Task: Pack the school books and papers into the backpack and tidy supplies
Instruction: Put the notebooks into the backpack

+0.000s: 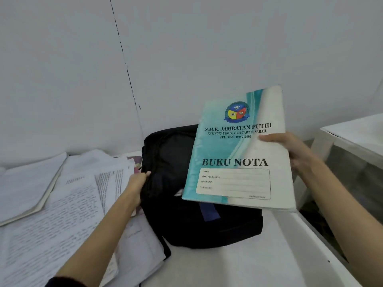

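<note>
A black backpack [186, 224] lies on the white table, against the wall. My left hand [137, 184] grips its left edge near the zipper. My right hand [290, 150] holds a teal-and-white notebook [238, 154] marked "BUKU NOTA" by its right edge, raised above the backpack with the cover facing me. The notebook hides the bag's upper right part. Loose handwritten and printed papers [62, 214] lie spread to the left of the bag.
An open book [24, 193] lies at the far left on the white table [238, 266]. A pinkish booklet [137, 162] peeks out behind the papers. A second white table [352, 137] stands at the right, across a gap. A grey wall runs behind.
</note>
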Tool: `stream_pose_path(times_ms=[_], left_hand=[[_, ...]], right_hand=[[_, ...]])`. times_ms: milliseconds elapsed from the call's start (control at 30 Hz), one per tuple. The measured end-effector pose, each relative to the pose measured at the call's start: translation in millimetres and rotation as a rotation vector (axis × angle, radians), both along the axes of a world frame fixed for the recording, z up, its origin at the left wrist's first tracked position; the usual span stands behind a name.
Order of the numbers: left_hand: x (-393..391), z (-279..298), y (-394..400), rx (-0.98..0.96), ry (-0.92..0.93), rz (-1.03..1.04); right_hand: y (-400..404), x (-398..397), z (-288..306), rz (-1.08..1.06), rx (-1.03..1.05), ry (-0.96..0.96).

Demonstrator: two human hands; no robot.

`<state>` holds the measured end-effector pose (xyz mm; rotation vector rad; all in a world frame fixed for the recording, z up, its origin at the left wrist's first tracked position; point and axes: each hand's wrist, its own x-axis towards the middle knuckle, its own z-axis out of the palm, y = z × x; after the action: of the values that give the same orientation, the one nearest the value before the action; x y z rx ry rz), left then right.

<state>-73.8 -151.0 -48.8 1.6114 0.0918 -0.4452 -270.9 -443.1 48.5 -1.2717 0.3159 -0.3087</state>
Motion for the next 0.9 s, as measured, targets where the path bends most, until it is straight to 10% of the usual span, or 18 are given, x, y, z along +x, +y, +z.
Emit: stream_pose_path(times_ms=[500, 900], left_hand=[[-17.3, 138.2, -58.4, 0.294, -0.934, -0.161], [-21.8, 155.9, -60.0, 0.381, -1.119, -0.275]], right_hand=[[71.6, 47.8, -92.5, -0.734, 0.319, 0.005], [127.5, 65.2, -79.7, 0.413, 0.060, 0.457]])
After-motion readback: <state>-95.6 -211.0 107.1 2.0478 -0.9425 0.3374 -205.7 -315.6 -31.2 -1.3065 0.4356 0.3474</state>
